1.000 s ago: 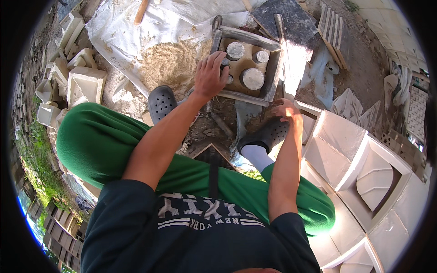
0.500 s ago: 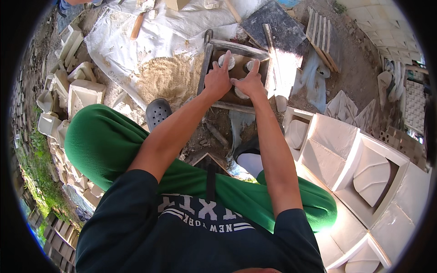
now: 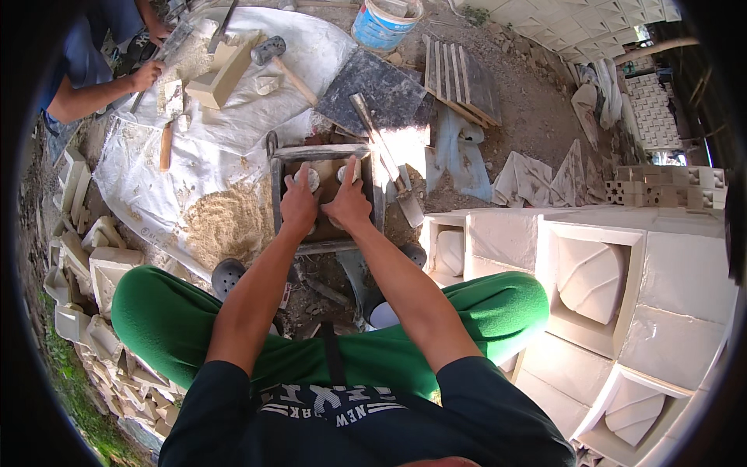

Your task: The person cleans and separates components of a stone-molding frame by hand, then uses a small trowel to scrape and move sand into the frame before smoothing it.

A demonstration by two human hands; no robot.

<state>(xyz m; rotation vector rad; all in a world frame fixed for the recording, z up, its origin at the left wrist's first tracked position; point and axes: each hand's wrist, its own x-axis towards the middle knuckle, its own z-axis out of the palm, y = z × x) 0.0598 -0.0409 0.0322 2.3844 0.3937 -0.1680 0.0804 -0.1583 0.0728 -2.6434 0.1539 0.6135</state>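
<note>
A square metal mould frame (image 3: pixel 278 194) lies on the ground in front of me, with round pale pieces (image 3: pixel 312 180) inside it. My left hand (image 3: pixel 298 205) lies flat inside the frame, fingers spread, pressing on its contents. Beside it, touching, my right hand (image 3: pixel 348 201) presses down in the same way, thumb out to the left. Whether either hand grips anything is hidden under the palms. My green-trousered legs are bent to either side below the frame.
A trowel (image 3: pixel 389 167) lies just right of the frame. A sand heap (image 3: pixel 222 226) sits on a white sheet (image 3: pixel 140 175) to the left. Cast white blocks (image 3: pixel 591 272) stack on the right, more moulded pieces (image 3: pixel 85 257) on the left. Another person's hand (image 3: pixel 145 76) works at far left. A bucket (image 3: pixel 383 23) stands beyond.
Both hands have come together into the frame; the right hand left the block edge near my leg. My view has tilted up, bringing the other person and the bucket into sight.
</note>
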